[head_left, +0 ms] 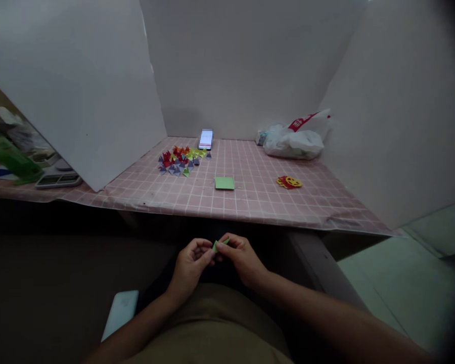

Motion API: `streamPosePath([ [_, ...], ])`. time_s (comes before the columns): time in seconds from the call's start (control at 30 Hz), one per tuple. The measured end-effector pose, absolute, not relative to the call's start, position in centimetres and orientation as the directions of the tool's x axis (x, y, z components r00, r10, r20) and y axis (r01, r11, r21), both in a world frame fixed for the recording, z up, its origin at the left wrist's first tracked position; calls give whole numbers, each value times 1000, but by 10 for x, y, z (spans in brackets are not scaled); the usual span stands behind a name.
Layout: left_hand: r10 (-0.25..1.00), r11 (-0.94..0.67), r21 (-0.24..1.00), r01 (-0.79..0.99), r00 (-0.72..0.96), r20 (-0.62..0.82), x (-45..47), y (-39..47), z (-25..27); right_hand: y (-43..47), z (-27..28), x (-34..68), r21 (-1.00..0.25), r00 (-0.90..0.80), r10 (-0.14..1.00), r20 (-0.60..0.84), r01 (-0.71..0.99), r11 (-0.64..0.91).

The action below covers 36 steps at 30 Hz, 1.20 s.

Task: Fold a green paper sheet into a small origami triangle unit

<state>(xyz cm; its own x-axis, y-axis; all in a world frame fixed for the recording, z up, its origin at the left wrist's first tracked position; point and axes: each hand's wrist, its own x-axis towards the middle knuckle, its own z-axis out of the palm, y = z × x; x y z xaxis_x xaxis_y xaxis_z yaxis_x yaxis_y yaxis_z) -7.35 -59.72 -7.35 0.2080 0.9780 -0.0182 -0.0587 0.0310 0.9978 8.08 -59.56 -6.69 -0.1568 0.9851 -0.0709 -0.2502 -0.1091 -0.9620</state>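
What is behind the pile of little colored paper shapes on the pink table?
Behind the paper shapes a small white and blue box stands near the white wall. The pile hides the tablecloth under it, and whatever the box holds cannot be seen.

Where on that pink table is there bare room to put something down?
Free: the front strip of the table, and between the green pad and red-yellow cutout. Crowded: the folded paper pile and phone at the back left, the bag back right.
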Motion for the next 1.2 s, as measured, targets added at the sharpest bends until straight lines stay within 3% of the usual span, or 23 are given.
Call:
streamPosePath([
  [0.33, 973, -44, 993, 113, 230, 17, -73, -600, -72, -595, -65, 81, -984, -154, 986, -68, -152, -91],
  [0.5, 950, -16, 987, 162, 311, -36, -76, -599, -75, -592, -66, 84, -989, -185, 977, -105, -85, -123],
  [0.6, 943, 27, 996, 88, 329, -55, -76, -599, -75, -590, -63, 86, -989, -170, 981, -93, -95, -110],
  [0.7, 958, 125, 990, -72, 269, -101, -76, -598, -78, -589, -61, 87, -966, -241, 967, -88, -216, -142],
  [0.87, 936, 293, 896, -334, 290, -198, -73, -598, -84, -591, -61, 84, -950, -307, 949, -68, -272, -155],
  [1.2, 868, 426, 784, -451, 448, -215, -72, -596, -83, -595, -57, 82, -923, -336, 938, -84, -327, -200],
])
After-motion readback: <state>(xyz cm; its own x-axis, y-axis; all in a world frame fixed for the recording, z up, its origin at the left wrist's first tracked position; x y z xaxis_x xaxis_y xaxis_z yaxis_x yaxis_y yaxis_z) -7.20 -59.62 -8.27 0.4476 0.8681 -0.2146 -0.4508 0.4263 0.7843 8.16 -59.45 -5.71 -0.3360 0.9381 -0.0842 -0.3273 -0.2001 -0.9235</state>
